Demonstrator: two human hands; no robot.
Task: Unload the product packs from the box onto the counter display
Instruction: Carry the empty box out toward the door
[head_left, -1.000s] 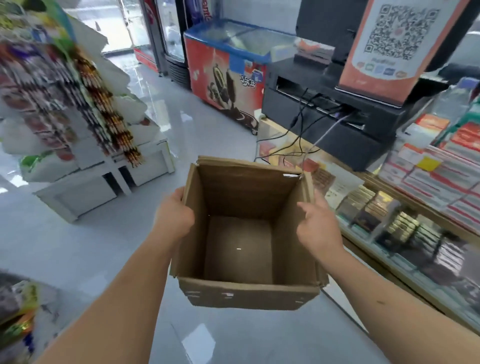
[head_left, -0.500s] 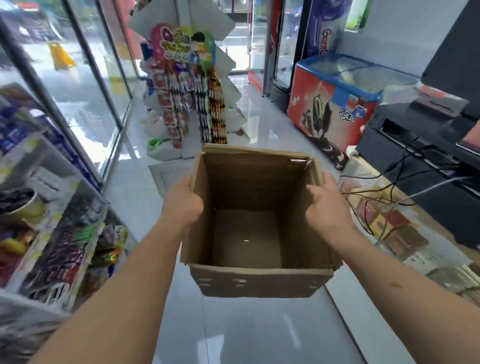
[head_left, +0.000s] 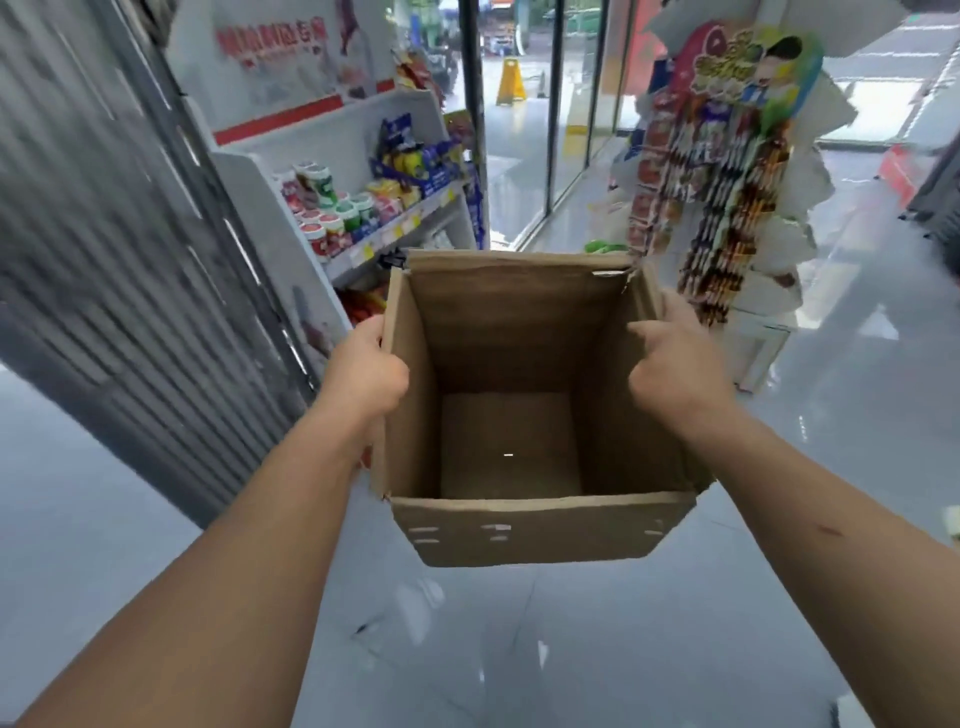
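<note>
The open-topped brown cardboard box (head_left: 519, 530) is hanging between the hands, its bare floor showing. The left hand (head_left: 363, 374) is gripping the left wall. The right hand (head_left: 670, 374) is pinching the right wall, thumb inside. The left fingers are hiding behind cardboard.

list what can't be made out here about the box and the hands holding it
Head view:
- Left hand fingers: hidden behind the left wall of the brown cardboard box.
- Right hand outer fingers: partly hidden behind the right wall.
- Box underside: hidden by its own walls.
- White snack shelf labels: blurred, too small.
- Grey slatted wall: motion-blurred.
</note>
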